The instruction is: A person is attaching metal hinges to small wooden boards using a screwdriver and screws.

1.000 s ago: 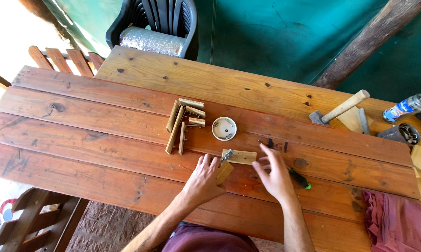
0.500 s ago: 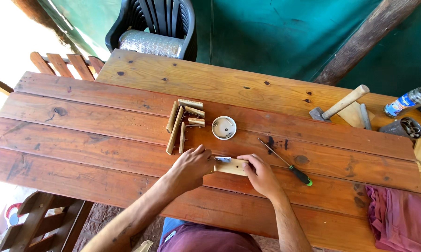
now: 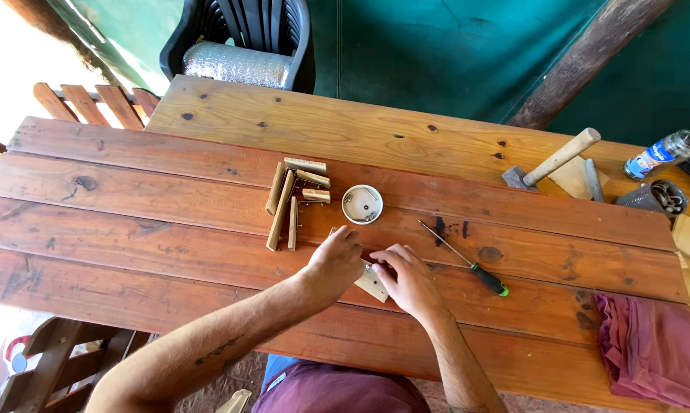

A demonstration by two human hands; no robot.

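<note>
Both my hands meet over a small pale wooden piece (image 3: 372, 284) lying on the brown plank table (image 3: 169, 252). My left hand (image 3: 331, 260) presses on its left end with curled fingers. My right hand (image 3: 406, 279) pinches its right side, near a small metal part on top of the wood. A green-handled screwdriver (image 3: 467, 261) lies just right of my right hand. Beyond my hands sit a small round white lid (image 3: 362, 204) and a cluster of short wooden sticks (image 3: 293, 200).
A hammer (image 3: 553, 160) with a wooden handle lies at the far right, beside wood offcuts (image 3: 582, 177), a plastic bottle (image 3: 662, 154) and a small container (image 3: 662, 197). A dark red cloth (image 3: 651, 348) rests at the right. A black plastic chair (image 3: 245, 46) stands beyond the table.
My hands closed in on the wooden piece and drew it slightly left toward me. My right hand moved away from the screwdriver, which now lies uncovered.
</note>
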